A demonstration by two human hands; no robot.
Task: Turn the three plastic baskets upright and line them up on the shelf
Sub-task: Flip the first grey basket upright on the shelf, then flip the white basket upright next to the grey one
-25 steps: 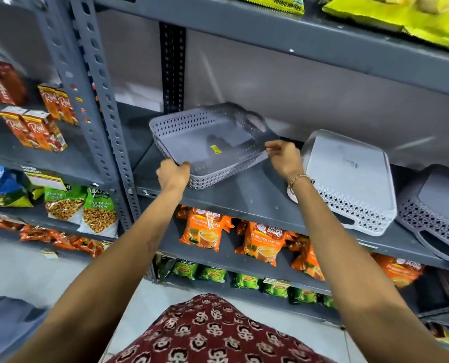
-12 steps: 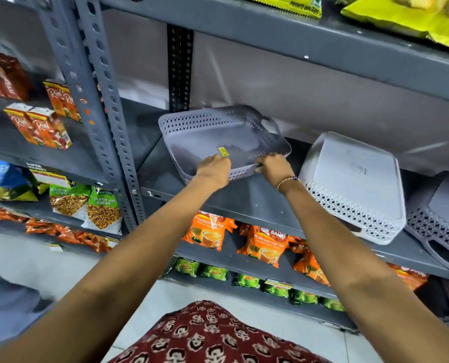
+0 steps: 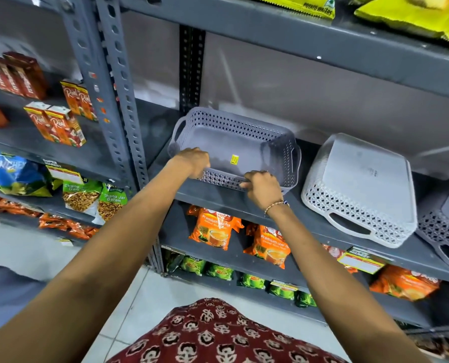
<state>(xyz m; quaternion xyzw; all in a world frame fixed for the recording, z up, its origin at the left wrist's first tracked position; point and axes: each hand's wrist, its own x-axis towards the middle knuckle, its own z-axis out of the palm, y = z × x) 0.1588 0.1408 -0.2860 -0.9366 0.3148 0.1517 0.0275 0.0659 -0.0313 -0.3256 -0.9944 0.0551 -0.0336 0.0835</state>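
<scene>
Both the left hand (image 3: 195,161) and right hand (image 3: 262,186) pinch the near rim of the upright grey basket (image 3: 233,148) on the shelf (image 3: 291,213); it looks light, stiff, best held by rim or handles.

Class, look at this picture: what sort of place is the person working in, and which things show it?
Probably a small grocery shop: grey slotted metal shelving holding orange tea packets, red juice cartons and a printed shelf price label.
</scene>
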